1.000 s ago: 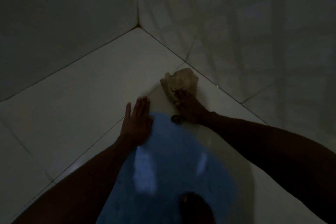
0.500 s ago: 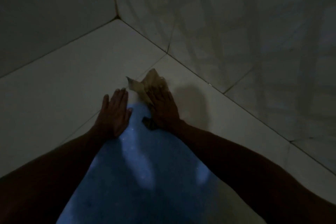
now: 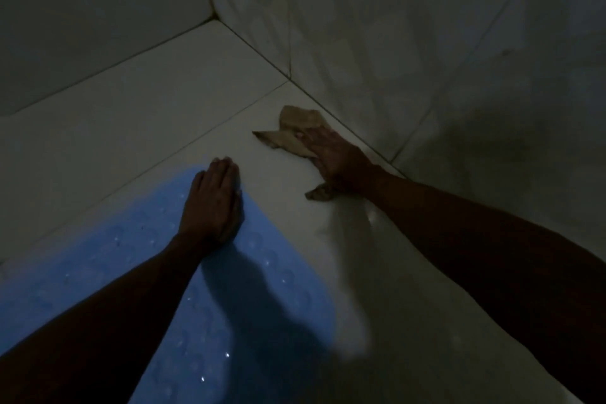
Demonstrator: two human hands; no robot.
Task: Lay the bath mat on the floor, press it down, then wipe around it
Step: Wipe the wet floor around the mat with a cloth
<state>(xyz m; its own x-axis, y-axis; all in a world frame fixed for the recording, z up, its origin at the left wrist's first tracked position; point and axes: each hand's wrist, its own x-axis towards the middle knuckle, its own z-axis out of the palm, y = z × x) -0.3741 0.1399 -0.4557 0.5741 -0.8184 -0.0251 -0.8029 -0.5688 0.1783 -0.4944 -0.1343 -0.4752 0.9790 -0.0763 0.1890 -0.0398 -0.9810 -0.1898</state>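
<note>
- Mat (image 3: 137, 272) lying flat and blue on the pale floor (image 3: 98, 128), filling the low left part of the view, far end near the corner of the room.
- Showing rows of little round bumps and a few shiny wet dots.
- Looking soft and bendy, hugging the tiles with no curled edge in sight.
- Left hand (image 3: 213, 203) resting on the far end of the mat, fingers straight and flat, tips reaching just over the edge onto the tile, holding nothing.
- Staying in the same spot on the mat as a moment ago, pinning it down.
- Cloth (image 3: 288, 131) now sitting out on the bare tile to the right of the mat, close to the wall (image 3: 393, 43), no longer touching the mat's end as half a second ago.
- Looking tan and crumpled, one end poking out past the fingers, another bit sticking out under the wrist.
- Right hand (image 3: 334, 157) pressing down on the cloth, fingers spread over it; hard to tell in the dark whether curling round it or just lying flat.
- Having slid away from the mat toward the wall since the last picture, dragging the cloth along.
- Meaning, most likely: laying and pressing already done, wiping around the mat now going on.
- Leaving a shiny wet patch (image 3: 370, 216) on the floor just beside the right arm, maybe still needing a wipe.
</note>
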